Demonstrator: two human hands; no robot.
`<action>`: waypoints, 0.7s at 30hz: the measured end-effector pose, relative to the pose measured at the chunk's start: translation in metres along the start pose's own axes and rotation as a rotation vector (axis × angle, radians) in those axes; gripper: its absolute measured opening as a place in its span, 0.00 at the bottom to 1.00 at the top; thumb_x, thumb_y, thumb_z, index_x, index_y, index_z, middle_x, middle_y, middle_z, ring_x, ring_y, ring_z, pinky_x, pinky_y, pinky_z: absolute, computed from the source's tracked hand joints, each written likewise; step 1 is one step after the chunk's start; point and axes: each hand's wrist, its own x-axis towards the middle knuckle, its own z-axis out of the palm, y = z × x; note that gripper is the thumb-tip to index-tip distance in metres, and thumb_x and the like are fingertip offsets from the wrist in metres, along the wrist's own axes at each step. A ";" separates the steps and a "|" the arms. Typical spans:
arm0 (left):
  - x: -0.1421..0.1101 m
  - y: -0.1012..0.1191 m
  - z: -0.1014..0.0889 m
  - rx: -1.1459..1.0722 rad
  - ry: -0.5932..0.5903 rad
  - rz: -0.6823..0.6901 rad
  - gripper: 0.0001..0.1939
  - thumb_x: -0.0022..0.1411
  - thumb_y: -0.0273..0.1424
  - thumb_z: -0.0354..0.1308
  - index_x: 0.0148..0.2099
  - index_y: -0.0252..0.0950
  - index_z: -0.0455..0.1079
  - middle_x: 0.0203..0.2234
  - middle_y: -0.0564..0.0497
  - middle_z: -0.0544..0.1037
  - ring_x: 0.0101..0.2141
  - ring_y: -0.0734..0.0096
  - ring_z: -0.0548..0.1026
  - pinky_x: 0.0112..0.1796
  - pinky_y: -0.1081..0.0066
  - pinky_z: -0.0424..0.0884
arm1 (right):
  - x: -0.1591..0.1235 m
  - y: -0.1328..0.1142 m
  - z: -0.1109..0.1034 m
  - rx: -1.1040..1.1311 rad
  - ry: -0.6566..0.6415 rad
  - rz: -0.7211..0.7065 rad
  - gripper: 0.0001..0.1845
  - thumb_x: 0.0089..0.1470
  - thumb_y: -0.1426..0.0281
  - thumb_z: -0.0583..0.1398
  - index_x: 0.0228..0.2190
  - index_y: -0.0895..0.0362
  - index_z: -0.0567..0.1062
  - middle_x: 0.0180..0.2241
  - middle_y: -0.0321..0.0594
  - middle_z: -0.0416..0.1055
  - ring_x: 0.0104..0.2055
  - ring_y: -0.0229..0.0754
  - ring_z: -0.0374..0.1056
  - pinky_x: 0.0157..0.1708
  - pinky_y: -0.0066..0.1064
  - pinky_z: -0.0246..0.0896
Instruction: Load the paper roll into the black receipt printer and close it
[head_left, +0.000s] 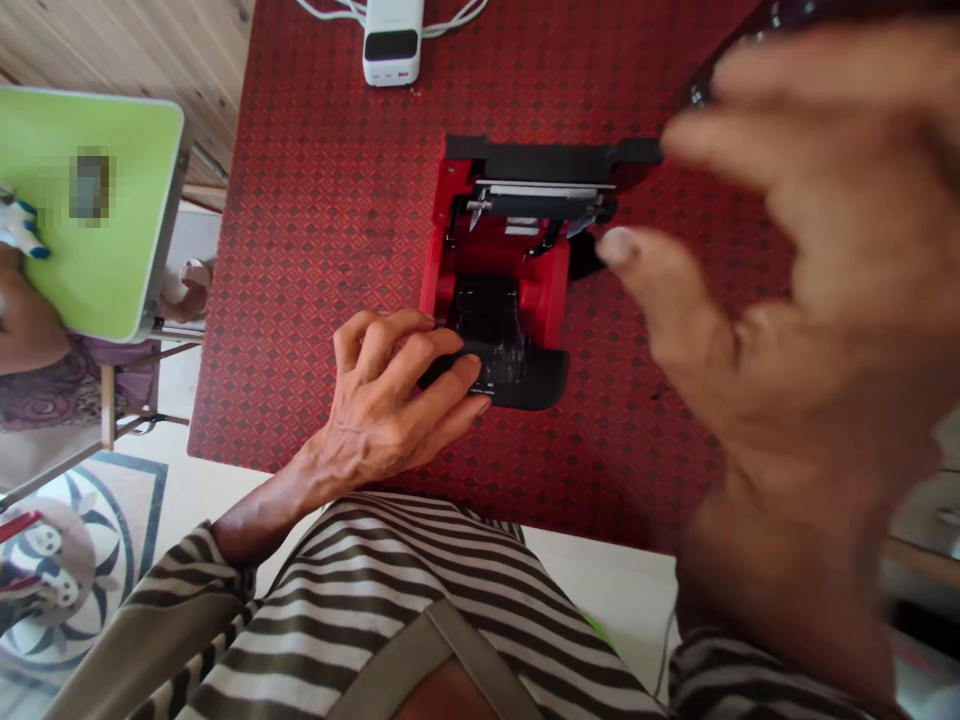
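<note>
A red and black printer (551, 290) stands on the table with its lid raised, showing a black roller and metal bars inside. Its inner bay holds a shiny black piece. My left hand (394, 390) grips the printer's front left corner, the fingertips on the black front lip. Closer to the camera, my right hand (810, 240) is raised to the right of the printer and slightly blurred. Its thumb and fingers are spread with nothing between them. Whether the fingertips touch the lid's right end, I cannot tell.
The table (300, 250) has a red patterned cover. A white power bank (393, 45) with white cables lies at the back. Behind my right hand is a dark shiny object (697, 90). A green folding table (142, 240) stands at left, beside a person's arm (26, 320).
</note>
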 end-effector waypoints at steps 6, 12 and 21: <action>-0.003 0.004 -0.002 0.033 0.005 0.025 0.10 0.86 0.35 0.73 0.63 0.42 0.86 0.49 0.46 0.93 0.53 0.51 0.85 0.62 0.48 0.74 | 0.043 0.003 0.024 -0.039 -0.182 -0.008 0.35 0.93 0.50 0.53 0.75 0.62 0.84 0.70 0.60 0.90 0.72 0.70 0.86 0.73 0.62 0.79; -0.004 0.007 -0.005 0.102 -0.045 0.017 0.10 0.87 0.36 0.72 0.64 0.44 0.87 0.47 0.47 0.93 0.52 0.51 0.85 0.62 0.50 0.75 | 0.002 -0.006 0.019 0.000 -0.071 -0.134 0.17 0.90 0.62 0.61 0.64 0.50 0.89 0.56 0.44 0.96 0.56 0.60 0.93 0.64 0.58 0.83; -0.005 0.008 0.000 0.047 -0.028 -0.010 0.09 0.90 0.36 0.68 0.65 0.43 0.86 0.46 0.47 0.92 0.52 0.53 0.84 0.61 0.51 0.74 | -0.046 -0.026 0.035 0.063 -0.044 -0.234 0.18 0.81 0.78 0.66 0.65 0.63 0.87 0.59 0.55 0.96 0.61 0.62 0.94 0.60 0.51 0.88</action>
